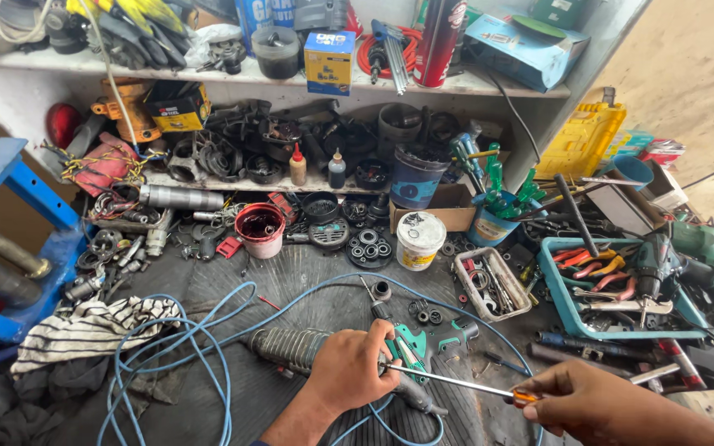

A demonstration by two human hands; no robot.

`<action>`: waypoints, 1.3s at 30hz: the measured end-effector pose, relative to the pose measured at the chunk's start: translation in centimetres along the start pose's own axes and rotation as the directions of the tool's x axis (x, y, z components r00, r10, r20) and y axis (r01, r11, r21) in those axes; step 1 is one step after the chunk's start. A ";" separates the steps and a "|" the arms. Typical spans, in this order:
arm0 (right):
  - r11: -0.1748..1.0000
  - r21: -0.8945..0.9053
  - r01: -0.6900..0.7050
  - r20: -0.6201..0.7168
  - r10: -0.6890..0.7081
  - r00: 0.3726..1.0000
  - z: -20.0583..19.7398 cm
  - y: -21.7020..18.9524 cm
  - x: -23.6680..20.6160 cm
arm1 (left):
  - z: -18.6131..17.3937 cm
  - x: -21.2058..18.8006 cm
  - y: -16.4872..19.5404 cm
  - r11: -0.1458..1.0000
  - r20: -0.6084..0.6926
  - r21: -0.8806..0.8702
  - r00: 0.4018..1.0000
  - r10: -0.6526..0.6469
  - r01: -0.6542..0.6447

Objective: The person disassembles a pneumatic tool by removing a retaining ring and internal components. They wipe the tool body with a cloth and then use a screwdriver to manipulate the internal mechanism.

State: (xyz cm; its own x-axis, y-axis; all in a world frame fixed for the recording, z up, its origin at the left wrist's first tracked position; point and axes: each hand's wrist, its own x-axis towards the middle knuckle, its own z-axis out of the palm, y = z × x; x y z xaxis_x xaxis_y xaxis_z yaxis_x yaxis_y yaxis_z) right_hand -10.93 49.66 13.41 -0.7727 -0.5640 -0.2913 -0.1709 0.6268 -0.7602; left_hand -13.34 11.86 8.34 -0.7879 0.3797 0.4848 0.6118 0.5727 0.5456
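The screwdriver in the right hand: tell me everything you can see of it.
The screwdriver has a long, thin, shiny metal shaft and an orange handle, mostly hidden inside the right hand that grips it. It lies nearly level, rising slightly toward its tip at the left. The tip reaches the grey and green power tool lying on the dark ribbed mat, close by the left hand, which holds that tool. The exact contact point is hidden.

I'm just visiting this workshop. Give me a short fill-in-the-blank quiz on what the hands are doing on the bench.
1. The right hand holds a long ____ by its orange handle.
2. The left hand grips a green power tool whose cable is ____ in colour.
3. The striped cloth lies to the ____ of the left hand.

Missing words: screwdriver; blue; left
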 end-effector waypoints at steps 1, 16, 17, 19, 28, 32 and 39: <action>0.993 0.063 -0.095 0.067 0.091 0.994 -0.2 -0.3 0.3 | 0.0 -0.1 0.0 1.000 -0.001 0.006 1.000 -0.005 0.005; 0.900 -0.349 -0.260 -0.144 0.223 0.964 -1.4 -7.2 -0.4 | -1.6 0.1 0.3 0.998 0.126 -0.065 0.992 0.024 -0.016; 0.872 -0.340 -0.352 -0.105 0.337 0.936 -1.4 -7.5 -0.2 | -1.9 0.2 0.4 0.993 0.128 -0.114 0.990 0.058 -0.043; 0.849 -0.444 -0.287 -0.117 0.263 0.958 -1.4 -7.6 -0.5 | -2.4 0.4 0.5 0.972 0.117 -0.213 0.985 0.123 -0.096; 0.344 -0.850 0.398 0.134 -0.590 0.796 -1.0 -4.2 -1.7 | -1.5 0.6 0.8 0.967 0.126 -0.196 0.973 0.192 -0.165; 0.957 0.266 -0.114 -0.185 0.167 0.968 -1.0 -3.2 -1.0 | -1.0 0.3 0.5 0.962 0.116 -0.198 0.970 0.212 -0.186; 0.854 -0.521 -0.008 -0.020 -0.003 1.000 -1.4 -3.2 -0.6 | -0.6 0.1 0.2 0.964 0.133 -0.194 0.969 0.207 -0.180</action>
State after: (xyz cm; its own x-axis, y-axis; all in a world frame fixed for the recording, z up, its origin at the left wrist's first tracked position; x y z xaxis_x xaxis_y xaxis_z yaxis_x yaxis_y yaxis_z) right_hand -10.76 48.75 16.90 -0.7843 -0.5549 -0.2773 -0.4582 0.8195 -0.3441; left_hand -13.30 11.56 8.90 -0.6462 0.5836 0.4918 0.7452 0.3433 0.5717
